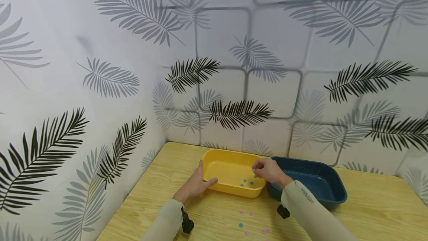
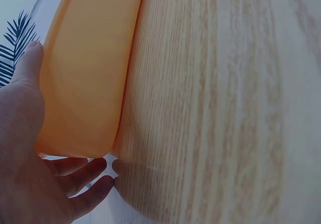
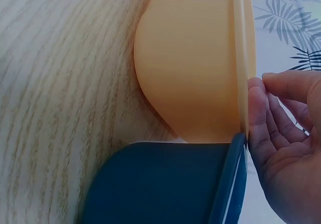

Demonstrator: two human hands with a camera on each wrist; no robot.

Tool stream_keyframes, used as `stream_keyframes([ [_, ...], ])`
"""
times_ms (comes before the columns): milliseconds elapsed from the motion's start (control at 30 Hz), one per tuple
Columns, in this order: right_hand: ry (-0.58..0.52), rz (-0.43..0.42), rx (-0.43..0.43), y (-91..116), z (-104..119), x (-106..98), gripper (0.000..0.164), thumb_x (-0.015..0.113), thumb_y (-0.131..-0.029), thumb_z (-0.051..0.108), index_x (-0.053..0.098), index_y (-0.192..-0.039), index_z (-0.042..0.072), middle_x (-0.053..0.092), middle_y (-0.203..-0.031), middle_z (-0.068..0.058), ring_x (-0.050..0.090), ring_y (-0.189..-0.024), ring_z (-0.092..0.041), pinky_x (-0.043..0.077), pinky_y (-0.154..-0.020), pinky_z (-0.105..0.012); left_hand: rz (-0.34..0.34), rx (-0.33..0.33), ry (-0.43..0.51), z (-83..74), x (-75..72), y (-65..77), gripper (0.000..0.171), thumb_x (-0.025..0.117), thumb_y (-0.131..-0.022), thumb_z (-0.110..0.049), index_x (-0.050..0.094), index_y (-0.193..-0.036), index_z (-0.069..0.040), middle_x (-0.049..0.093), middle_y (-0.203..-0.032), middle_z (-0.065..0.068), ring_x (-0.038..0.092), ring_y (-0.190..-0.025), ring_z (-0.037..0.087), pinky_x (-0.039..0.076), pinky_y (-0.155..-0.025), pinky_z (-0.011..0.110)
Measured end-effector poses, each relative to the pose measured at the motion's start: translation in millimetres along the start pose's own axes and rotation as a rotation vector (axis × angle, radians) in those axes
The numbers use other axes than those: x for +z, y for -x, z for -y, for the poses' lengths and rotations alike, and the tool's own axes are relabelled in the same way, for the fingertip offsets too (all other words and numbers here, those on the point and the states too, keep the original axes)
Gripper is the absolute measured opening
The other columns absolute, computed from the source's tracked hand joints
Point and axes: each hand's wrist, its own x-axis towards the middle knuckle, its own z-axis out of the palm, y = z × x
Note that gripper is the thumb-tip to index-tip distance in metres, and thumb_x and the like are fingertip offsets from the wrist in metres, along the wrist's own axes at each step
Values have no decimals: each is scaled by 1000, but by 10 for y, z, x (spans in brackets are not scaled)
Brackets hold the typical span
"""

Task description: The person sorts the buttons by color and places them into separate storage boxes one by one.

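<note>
Left hand (image 1: 196, 184), fingers wide, braced tray (image 1: 230, 189), likely against sliding; right hand (image 1: 270, 171) pinched blue disc (image 1: 253, 170) above it.

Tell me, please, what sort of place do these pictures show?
Perhaps a small indoor work corner; the exact kind of room I cannot tell. Leaf-patterned walls meet in a corner behind a wood-grain table, which holds a yellow tray and a dark blue tray.

head view: high, fwd + down; wrist views: v close, tipped sideways; all share yellow tub (image 1: 230, 189).
</note>
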Motion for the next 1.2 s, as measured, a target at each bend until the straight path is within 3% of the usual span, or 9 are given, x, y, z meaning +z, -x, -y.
stream_keyframes([
  [367,6,-4,-24,-60,-28,-4,8,62,-88,1,66,-94,-2,66,-84,-16,63,-75,-28,53,-70,-42,-4,5,-2,3,-7,-13,107,59,-86,-58,-5,-151,-2,13,-152,27,23,-137,39,24,-108,51],
  [733,-12,-17,11,-107,-27,13,6,63,-87,2,65,-92,-1,65,-82,-13,63,-74,-31,53,-70,-43,-3,-2,3,-3,0,-8,106,59,-86,-56,-6,-151,-3,14,-152,27,23,-137,39,24,-108,51],
  [1200,29,-42,24,-121,-7,39,9,66,-88,7,67,-94,1,65,-82,-10,63,-75,-30,53,-63,-32,-1,1,5,-48,-14,29,105,59,-87,-55,-6,-151,-2,13,-152,27,23,-137,39,24,-107,51],
])
